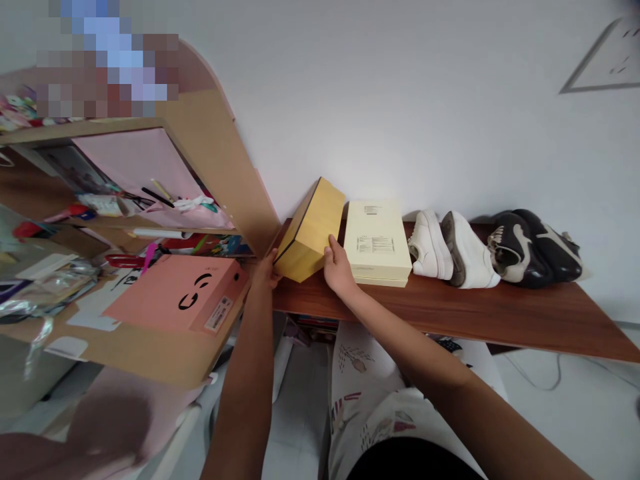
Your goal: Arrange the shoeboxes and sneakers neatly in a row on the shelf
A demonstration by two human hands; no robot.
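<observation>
Between my two hands a yellow box [313, 230] with a dark edge line is tilted over the left end of a brown wooden shelf board [450, 313]. My left hand [269, 268] grips its lower left corner. On the box's right side, my right hand [340, 265] presses with thumb and fingers near the lower edge. Just right of that hand, a cream box [377, 243] with small print lies flat on the board. The underside of the yellow box and some of my fingertips are hidden.
White sneakers [433, 247] and black shoes [535, 247] stand along the board to the right. At left, a pink box [183, 293] lies on a cluttered desk [170, 357], whose side panel [220, 133] rises beside the board. A wall socket [613, 57] is at upper right.
</observation>
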